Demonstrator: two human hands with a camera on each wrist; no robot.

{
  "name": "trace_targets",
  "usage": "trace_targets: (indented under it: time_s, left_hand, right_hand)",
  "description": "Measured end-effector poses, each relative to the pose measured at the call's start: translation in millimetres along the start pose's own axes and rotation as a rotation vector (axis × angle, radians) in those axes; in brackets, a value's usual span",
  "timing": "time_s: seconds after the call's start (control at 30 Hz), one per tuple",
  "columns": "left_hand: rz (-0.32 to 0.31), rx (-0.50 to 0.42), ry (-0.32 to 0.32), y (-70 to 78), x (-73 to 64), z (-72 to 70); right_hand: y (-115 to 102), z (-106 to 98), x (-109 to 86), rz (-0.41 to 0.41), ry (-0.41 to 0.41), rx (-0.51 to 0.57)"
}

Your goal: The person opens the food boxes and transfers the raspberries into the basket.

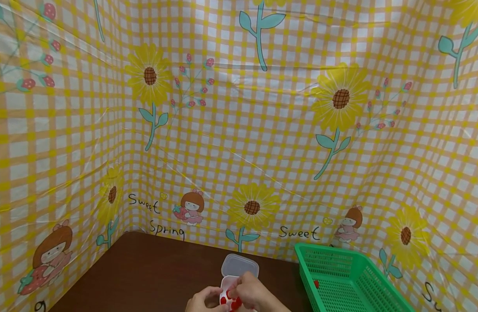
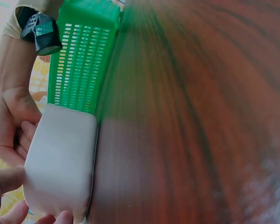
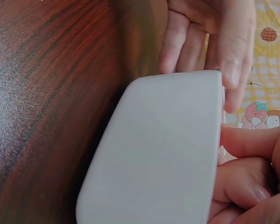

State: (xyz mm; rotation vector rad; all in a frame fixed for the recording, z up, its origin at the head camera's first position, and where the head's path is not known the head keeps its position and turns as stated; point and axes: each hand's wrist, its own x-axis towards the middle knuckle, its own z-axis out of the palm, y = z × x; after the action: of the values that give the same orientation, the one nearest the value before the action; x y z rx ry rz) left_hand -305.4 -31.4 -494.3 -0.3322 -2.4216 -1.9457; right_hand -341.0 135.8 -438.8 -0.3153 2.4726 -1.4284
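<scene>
A white plastic box (image 1: 226, 283) with rounded corners sits at the bottom middle of the head view, with several small red pieces (image 1: 223, 300) inside. My left hand (image 1: 203, 300) holds the box at its left side, thumb by the rim and fingers along the outer wall (image 2: 60, 158). From the right, my right hand (image 1: 250, 291) reaches over the rim, its fingertips down among the red pieces. In the right wrist view the box wall (image 3: 154, 149) hides those fingertips, and I cannot tell whether they pinch a piece.
Just behind the box lies a translucent lid (image 1: 240, 265) on the dark wooden table (image 1: 157, 273). A green slotted basket (image 1: 307, 277) stands to the right, with a small red piece (image 1: 316, 284) in it. A checked, flower-printed cloth (image 1: 231, 130) rises around the table.
</scene>
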Motion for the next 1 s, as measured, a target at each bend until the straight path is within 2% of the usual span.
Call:
trace_targets:
  time_s: [0.27, 0.5, 0.6, 0.73, 1.0]
  left_hand:
    - [-0.034, -0.039, -0.017, 1.0, -0.2, -0.6]
    - [-0.009, -0.023, -0.023, 1.2, 1.3, -0.6]
    - [-0.018, -0.024, -0.023, 1.8, 1.6, -0.6]
    - [-0.037, -0.017, -0.018, 1.6, 1.8, 0.2]
    - [-0.036, -0.014, -0.006, 2.7, 2.1, 0.2]
  right_hand:
    - [-14.2, -16.5, 0.4, 0.112, -0.007, -0.106]
    - [-18.6, -29.0, 1.3, 0.041, 0.002, -0.030]
    - [-20.8, -35.1, 0.3, 0.028, 0.001, -0.004]
    - [-26.0, -45.4, -2.4, 0.022, 0.005, -0.013]
    - [-35.2, -72.2, -5.7, 0.001, 0.040, -0.012]
